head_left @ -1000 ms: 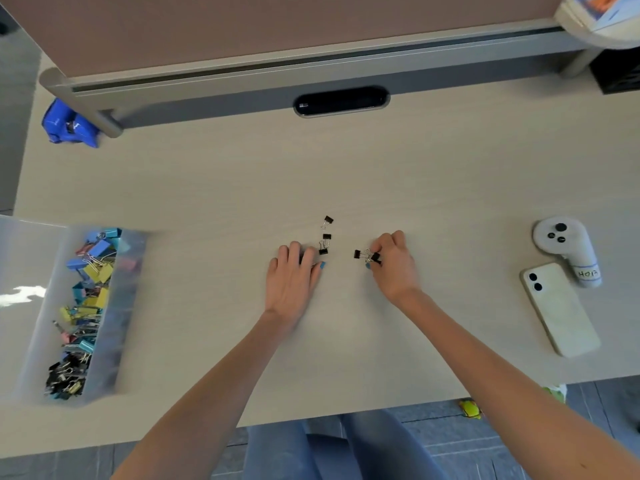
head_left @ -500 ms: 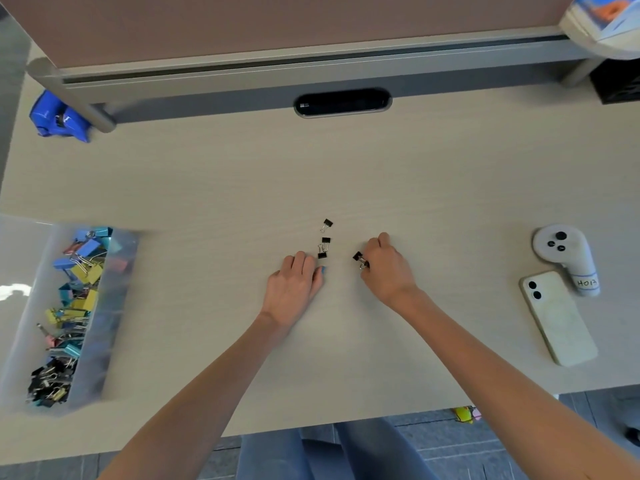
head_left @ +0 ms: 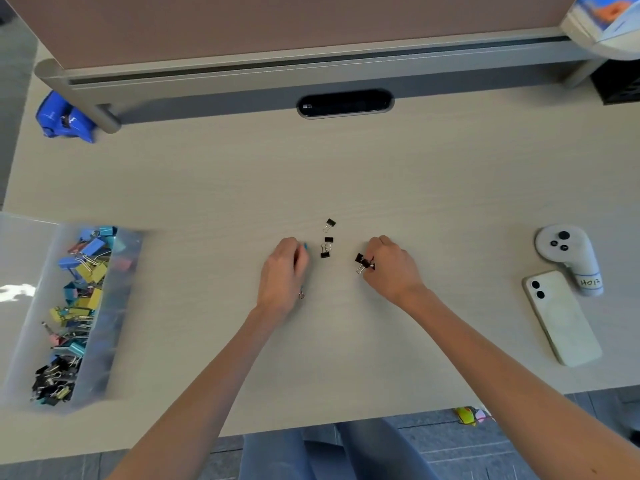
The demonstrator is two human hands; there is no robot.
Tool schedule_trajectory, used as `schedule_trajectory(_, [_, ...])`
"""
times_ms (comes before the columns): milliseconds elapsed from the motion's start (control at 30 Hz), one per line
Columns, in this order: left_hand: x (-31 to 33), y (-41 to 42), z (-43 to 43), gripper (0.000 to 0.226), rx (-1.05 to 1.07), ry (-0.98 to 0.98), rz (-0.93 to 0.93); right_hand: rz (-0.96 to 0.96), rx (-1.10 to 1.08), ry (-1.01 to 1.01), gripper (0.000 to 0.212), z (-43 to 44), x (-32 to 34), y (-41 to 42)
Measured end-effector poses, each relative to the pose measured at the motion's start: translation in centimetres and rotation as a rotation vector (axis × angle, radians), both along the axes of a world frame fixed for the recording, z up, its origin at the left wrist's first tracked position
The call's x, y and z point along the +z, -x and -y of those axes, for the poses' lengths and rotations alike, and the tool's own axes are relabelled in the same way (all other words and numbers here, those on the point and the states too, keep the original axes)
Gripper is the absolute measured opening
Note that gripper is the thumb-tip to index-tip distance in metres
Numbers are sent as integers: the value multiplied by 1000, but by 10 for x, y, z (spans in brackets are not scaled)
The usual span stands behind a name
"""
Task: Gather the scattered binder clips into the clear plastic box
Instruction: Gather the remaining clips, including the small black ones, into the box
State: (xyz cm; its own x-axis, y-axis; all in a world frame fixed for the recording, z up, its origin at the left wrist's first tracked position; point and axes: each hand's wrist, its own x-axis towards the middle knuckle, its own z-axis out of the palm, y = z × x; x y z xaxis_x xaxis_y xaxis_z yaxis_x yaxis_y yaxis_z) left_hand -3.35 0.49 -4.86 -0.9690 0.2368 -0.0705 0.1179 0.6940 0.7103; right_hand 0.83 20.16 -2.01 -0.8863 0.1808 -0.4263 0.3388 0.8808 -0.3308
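Near the middle of the surface (head_left: pixel 450 188), I see both hands set close together with a small gap between them. The left hand (head_left: pixel 282 275) has its fingers curled under. A blue clip (head_left: pixel 305 246) peeks out at the fingertips and a bit of wire shows by the heel of the palm, but most of what it holds is hidden from me. The right hand (head_left: pixel 393 271) is also curled, its thumb and fingers pinching a black clip (head_left: pixel 363 263) at its left side. I cannot tell whether that is one clip or two bunched together. Between the hands and a little farther from me, three loose black clips (head_left: pixel 328 240) lie in a short line on the surface, touched by neither hand. The clear plastic box (head_left: pixel 117 306) sits at the left edge of the surface, well apart from both hands, and a heap of clips (head_left: pixel 83 292) in blue, yellow, pink and black lies inside it. Over on the right I can see a white phone (head_left: pixel 562 317) lying face down, just beside a white controller (head_left: pixel 564 251).
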Motion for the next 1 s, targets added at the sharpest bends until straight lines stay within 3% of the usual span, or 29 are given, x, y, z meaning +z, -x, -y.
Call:
schedule_trajectory(167, [30,20,-4,30,421,-638,739,18,-63,59,20,-2,-1,1])
schedule_trajectory(300, [46,27,5,29,330,-1041,1117,32,-72,56,16,-2,-2,2])
schedule_trajectory(600, [69,22,15,36,124,-1253,1353,-18,-40,5,27,2,-2,-4])
schedule_trajectory(833, [67,17,20,36,91,-1385,1382,-70,28,8,21,3,-4,-8])
schedule_trajectory(933, [66,15,22,32,54,-1443,1395,-127,-186,255,19,5,-6,-10])
schedule_trajectory(1000, [66,14,24,28,42,-1472,1399,-106,-484,620,14,8,-1,-10])
